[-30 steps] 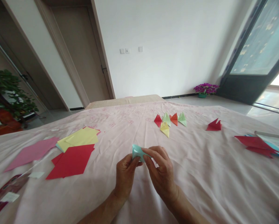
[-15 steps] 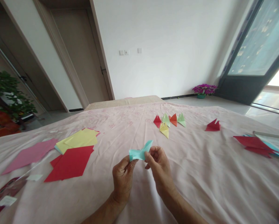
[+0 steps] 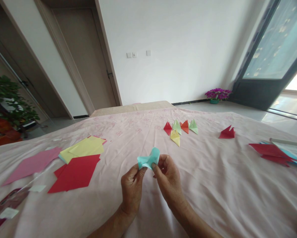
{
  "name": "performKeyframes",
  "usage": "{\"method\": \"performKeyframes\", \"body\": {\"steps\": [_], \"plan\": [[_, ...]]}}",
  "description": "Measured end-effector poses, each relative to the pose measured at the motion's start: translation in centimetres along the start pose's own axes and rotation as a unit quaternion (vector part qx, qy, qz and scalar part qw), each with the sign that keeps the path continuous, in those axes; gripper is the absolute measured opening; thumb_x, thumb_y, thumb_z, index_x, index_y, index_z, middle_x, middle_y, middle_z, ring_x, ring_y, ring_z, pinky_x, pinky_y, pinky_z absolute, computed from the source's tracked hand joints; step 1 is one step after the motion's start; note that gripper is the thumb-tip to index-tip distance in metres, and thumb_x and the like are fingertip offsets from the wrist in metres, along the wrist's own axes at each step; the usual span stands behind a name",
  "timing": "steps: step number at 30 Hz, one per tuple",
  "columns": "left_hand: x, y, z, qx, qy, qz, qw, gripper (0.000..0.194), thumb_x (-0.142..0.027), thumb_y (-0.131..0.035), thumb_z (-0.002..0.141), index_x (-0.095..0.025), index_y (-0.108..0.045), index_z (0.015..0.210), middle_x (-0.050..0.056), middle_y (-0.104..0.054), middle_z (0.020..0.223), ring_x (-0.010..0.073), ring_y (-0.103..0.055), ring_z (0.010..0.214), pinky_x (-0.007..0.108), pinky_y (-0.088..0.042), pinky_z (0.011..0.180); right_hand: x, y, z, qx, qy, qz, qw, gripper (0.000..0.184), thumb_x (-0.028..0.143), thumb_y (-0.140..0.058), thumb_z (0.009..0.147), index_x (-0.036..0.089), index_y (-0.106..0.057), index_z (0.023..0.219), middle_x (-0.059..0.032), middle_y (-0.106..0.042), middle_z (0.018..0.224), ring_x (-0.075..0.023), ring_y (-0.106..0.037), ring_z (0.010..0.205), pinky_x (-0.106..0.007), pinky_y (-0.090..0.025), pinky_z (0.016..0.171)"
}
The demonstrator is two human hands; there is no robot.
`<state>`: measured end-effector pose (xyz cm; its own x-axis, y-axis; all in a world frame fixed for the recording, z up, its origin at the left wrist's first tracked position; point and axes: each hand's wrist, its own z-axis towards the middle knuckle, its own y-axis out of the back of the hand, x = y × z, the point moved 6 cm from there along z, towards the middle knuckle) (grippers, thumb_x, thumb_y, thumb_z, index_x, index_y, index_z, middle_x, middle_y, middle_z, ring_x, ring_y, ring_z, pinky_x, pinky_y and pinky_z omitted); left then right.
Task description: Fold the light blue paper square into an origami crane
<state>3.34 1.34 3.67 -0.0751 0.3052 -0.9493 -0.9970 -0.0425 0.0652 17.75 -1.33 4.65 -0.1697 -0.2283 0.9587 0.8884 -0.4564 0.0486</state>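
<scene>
A small folded piece of turquoise paper (image 3: 148, 159) is held up between both hands over the cloth. My left hand (image 3: 132, 183) pinches its left end between thumb and fingers. At its lower right, my right hand (image 3: 168, 177) grips it with the thumb in front and the fingers curled behind. The paper's right flap curves upward with a rounded top. Beyond the hands, folded paper pieces stand or lie together: a red one (image 3: 167, 128), an orange one (image 3: 185, 126), a yellow one (image 3: 175, 137) and two pale green ones (image 3: 193, 126).
Red sheets (image 3: 76, 173), yellow sheets (image 3: 87, 147) and pink sheets (image 3: 31, 165) lie on the left of the pink cloth (image 3: 213, 198). Farther right are a red folded piece (image 3: 227, 132) and red papers (image 3: 270, 152). A clear plastic package (image 3: 8, 206) is at the lower left.
The turquoise paper's right flap has gone from a narrow point to a broader, rounded curl. My right hand has shifted slightly left, still holding the paper.
</scene>
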Motion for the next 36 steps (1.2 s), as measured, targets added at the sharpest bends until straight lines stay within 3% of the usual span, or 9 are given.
{"method": "performKeyframes", "body": {"steps": [7,18,25,36], "plan": [[0.3,0.0,0.2,0.002,0.01,-0.012,1.0,0.024,-0.035,-0.07,0.076,-0.018,-0.076,0.092,0.0,-0.072,0.074,0.0186,-0.063,0.074,0.023,-0.048,0.07,-0.3,0.3,0.4,0.015,-0.014,-0.042,0.999,0.009,0.025,-0.062,0.077,0.02,-0.055,0.075,0.0034,-0.056,0.062,-0.0132,-0.053,0.056,-0.024,-0.043,0.05],[-0.2,0.3,0.7,-0.025,0.021,0.004,0.999,0.021,-0.036,-0.071,0.074,-0.015,-0.075,0.078,-0.003,-0.065,0.066,0.0134,-0.055,0.065,0.019,-0.042,0.06,1.5,0.3,-0.2,0.015,0.069,-0.08,0.994,0.011,0.031,-0.062,0.082,0.02,-0.06,0.079,0.002,-0.061,0.065,-0.0134,-0.056,0.058,-0.024,-0.044,0.056],[0.1,0.2,0.9,-0.016,0.057,-0.036,0.998,0.025,-0.037,-0.07,0.075,-0.015,-0.073,0.085,0.0,-0.07,0.075,0.0164,-0.061,0.075,0.022,-0.045,0.067,1.9,-0.2,-1.0,0.036,0.117,-0.094,0.988,0.014,0.029,-0.063,0.084,0.02,-0.059,0.093,0.0007,-0.064,0.073,-0.0138,-0.06,0.065,-0.025,-0.049,0.062],[0.3,0.2,1.2,-0.001,0.039,-0.05,0.998,0.029,-0.039,-0.066,0.079,-0.015,-0.071,0.096,0.002,-0.07,0.077,0.0166,-0.063,0.073,0.023,-0.048,0.067,2.6,-0.8,-1.4,0.031,0.225,-0.16,0.96,0.002,0.02,-0.058,0.087,0.021,-0.06,0.086,0.0001,-0.06,0.073,-0.0132,-0.058,0.065,-0.026,-0.048,0.064]]}}
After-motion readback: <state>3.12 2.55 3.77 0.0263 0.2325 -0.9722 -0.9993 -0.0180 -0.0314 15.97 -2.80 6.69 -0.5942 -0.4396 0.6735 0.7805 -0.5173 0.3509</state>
